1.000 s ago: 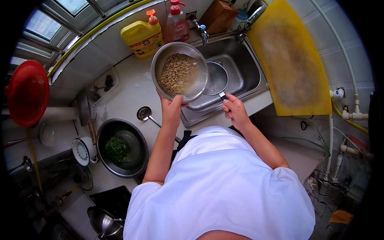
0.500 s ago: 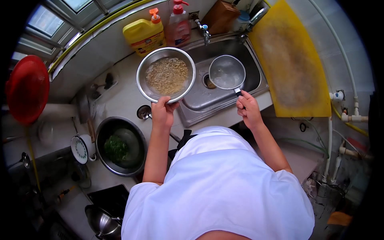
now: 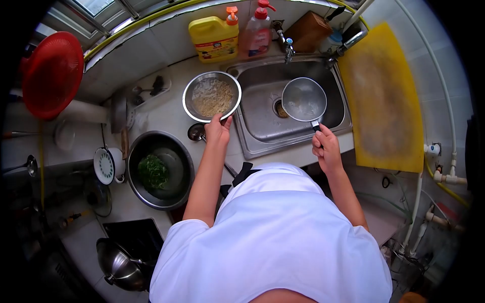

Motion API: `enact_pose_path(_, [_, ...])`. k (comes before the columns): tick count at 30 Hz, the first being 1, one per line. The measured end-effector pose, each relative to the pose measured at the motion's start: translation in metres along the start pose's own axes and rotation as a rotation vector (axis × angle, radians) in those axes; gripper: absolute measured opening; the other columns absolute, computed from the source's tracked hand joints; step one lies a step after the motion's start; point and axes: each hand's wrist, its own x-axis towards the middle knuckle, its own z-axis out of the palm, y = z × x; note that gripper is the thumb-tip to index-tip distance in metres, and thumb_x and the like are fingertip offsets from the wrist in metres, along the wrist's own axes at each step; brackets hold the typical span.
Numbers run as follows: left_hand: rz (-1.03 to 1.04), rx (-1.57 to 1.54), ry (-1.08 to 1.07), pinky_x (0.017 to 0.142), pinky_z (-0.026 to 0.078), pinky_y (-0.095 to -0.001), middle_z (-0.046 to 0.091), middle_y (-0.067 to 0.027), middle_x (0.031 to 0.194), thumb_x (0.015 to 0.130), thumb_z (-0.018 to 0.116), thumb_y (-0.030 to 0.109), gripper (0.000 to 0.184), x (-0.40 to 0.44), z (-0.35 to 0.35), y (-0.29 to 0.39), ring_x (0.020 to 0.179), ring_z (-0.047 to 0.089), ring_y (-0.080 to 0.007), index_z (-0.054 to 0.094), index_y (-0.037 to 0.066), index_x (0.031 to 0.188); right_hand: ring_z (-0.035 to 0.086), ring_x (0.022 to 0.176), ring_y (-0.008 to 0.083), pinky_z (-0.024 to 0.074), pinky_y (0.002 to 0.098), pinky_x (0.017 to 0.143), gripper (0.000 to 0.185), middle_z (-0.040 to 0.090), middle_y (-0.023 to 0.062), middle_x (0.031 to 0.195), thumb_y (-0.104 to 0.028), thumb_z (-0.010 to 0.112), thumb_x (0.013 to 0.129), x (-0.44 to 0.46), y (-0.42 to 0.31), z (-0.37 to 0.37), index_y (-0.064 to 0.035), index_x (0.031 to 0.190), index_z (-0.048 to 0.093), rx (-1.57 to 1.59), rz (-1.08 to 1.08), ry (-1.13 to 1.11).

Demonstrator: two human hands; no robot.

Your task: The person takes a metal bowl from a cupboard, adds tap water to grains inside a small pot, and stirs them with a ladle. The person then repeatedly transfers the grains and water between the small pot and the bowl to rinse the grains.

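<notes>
My left hand (image 3: 220, 130) grips the near rim of a metal bowl (image 3: 204, 76), which holds pale grains (image 3: 216, 97) in water. The bowl is at the sink's left edge, over the counter; I cannot tell if it rests there. My right hand (image 3: 326, 144) is closed round the dark handle of a round fine-mesh strainer (image 3: 304, 98), held level over the sink (image 3: 262, 132). Through the mesh the sink floor shows faintly, beside the drain (image 3: 281, 109). A ladle (image 3: 196, 132) lies on the counter, partly behind my left forearm.
A large metal basin (image 3: 178, 188) with chopped greens (image 3: 152, 171) stands left. Behind are a yellow jug (image 3: 214, 38), a pump bottle (image 3: 256, 36) and a tap (image 3: 289, 48). A yellow board (image 3: 381, 101) leans right. A red colander (image 3: 53, 76) hangs left; a lidded pan (image 3: 121, 265) sits lower left.
My left hand has brought the bowl down and away from me, toward the counter left of the sink. The strainer stays over the sink in my right hand. The camera view has shifted.
</notes>
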Motion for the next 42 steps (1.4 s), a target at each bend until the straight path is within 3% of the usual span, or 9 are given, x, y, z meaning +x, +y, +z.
enact_pose_path(14, [-0.002, 0.102, 0.083, 0.047, 0.052, -0.0272, 0.058, -0.0151, 0.093, 0.084, 0.056, 0.012, 0.032, 0.002, 0.0, -0.001, 0.066, 0.064, -0.0247, 0.043, -0.001, 0.11, 0.03, 0.042, 0.0, 0.0265, 0.0137, 0.039, 0.031, 0.041, -0.0027, 0.062, -0.009, 0.043, 0.09, -0.009, -0.003, 0.0, -0.0033, 0.121, 0.042, 0.015, 0.03, -0.051])
enact_pose_path(17, [0.057, 0.365, -0.008, 0.047, 0.05, -0.0258, 0.055, -0.014, 0.1, 0.082, 0.059, 0.016, 0.038, -0.05, -0.009, 0.003, 0.069, 0.064, -0.0228, 0.042, -0.003, 0.111, 0.029, 0.043, 0.0002, 0.0263, 0.0139, 0.039, 0.031, 0.041, -0.0025, 0.062, -0.009, 0.044, 0.089, -0.007, -0.005, 0.0, -0.0027, 0.119, 0.042, 0.026, 0.025, -0.051])
enact_pose_path(19, [0.187, 1.012, -0.163, 0.054, 0.05, -0.0325, 0.053, -0.015, 0.103, 0.079, 0.063, 0.022, 0.045, -0.082, -0.025, 0.008, 0.073, 0.063, -0.026, 0.041, -0.002, 0.11, 0.03, 0.043, 0.0002, 0.0263, 0.0141, 0.039, 0.03, 0.041, -0.0026, 0.062, -0.009, 0.043, 0.089, -0.003, -0.006, 0.003, -0.0026, 0.119, 0.042, 0.024, 0.015, -0.053])
enact_pose_path(20, [0.183, 1.016, -0.168, 0.054, 0.05, -0.0325, 0.053, -0.015, 0.103, 0.079, 0.063, 0.022, 0.045, -0.09, -0.036, 0.006, 0.073, 0.063, -0.026, 0.041, -0.002, 0.11, 0.03, 0.042, 0.0001, 0.0265, 0.0139, 0.039, 0.031, 0.041, -0.0026, 0.062, -0.009, 0.043, 0.09, 0.0, -0.005, 0.006, -0.002, 0.119, 0.042, 0.007, 0.011, -0.047])
enact_pose_path(22, [0.85, 1.812, 0.115, 0.062, 0.049, -0.0404, 0.051, -0.0175, 0.1, 0.076, 0.064, 0.028, 0.046, -0.099, -0.054, 0.0, 0.075, 0.06, -0.0325, 0.043, -0.001, 0.104, 0.03, 0.042, 0.0003, 0.027, 0.0141, 0.039, 0.032, 0.041, -0.0026, 0.062, -0.01, 0.043, 0.09, 0.002, -0.004, 0.004, -0.0017, 0.12, 0.042, -0.013, 0.011, -0.05])
enact_pose_path(25, [0.634, 1.99, 0.292, 0.067, 0.047, -0.0465, 0.05, -0.0182, 0.096, 0.075, 0.063, 0.031, 0.042, -0.103, -0.065, -0.006, 0.074, 0.057, -0.0378, 0.044, 0.001, 0.098, 0.029, 0.044, 0.0006, 0.0265, 0.0141, 0.039, 0.033, 0.042, -0.0026, 0.063, -0.01, 0.045, 0.089, -0.002, -0.003, -0.002, -0.0021, 0.12, 0.041, -0.008, 0.021, -0.048])
enact_pose_path(33, [0.661, 1.981, 0.401, 0.066, 0.047, -0.0457, 0.055, -0.0204, 0.082, 0.074, 0.053, 0.019, 0.025, -0.081, -0.083, -0.007, 0.074, 0.058, -0.0369, 0.046, 0.0, 0.087, 0.032, 0.05, 0.0008, 0.0252, 0.0142, 0.04, 0.041, 0.041, -0.0031, 0.063, -0.011, 0.048, 0.087, 0.004, -0.003, -0.003, -0.0017, 0.126, 0.038, -0.063, 0.029, -0.052])
enact_pose_path(39, [0.492, 1.557, 0.215, 0.056, 0.045, -0.0413, 0.054, -0.0171, 0.063, 0.075, 0.048, 0.015, 0.019, -0.094, -0.128, -0.003, 0.061, 0.057, -0.0307, 0.044, 0.0, 0.087, 0.032, 0.05, 0.0005, 0.026, 0.0139, 0.041, 0.044, 0.041, -0.0024, 0.064, -0.012, 0.049, 0.088, 0.007, -0.003, -0.013, -0.0017, 0.128, 0.034, -0.08, -0.02, -0.044])
enact_pose_path(42, [0.253, 1.284, 0.156, 0.046, 0.042, -0.0337, 0.052, -0.0112, 0.06, 0.079, 0.045, 0.012, 0.015, -0.139, -0.106, 0.009, 0.049, 0.052, -0.0208, 0.045, 0.002, 0.09, 0.033, 0.052, 0.0005, 0.0264, 0.0142, 0.041, 0.044, 0.041, -0.0028, 0.065, -0.012, 0.049, 0.088, 0.013, 0.0, -0.017, -0.0015, 0.128, 0.035, -0.093, -0.044, -0.039])
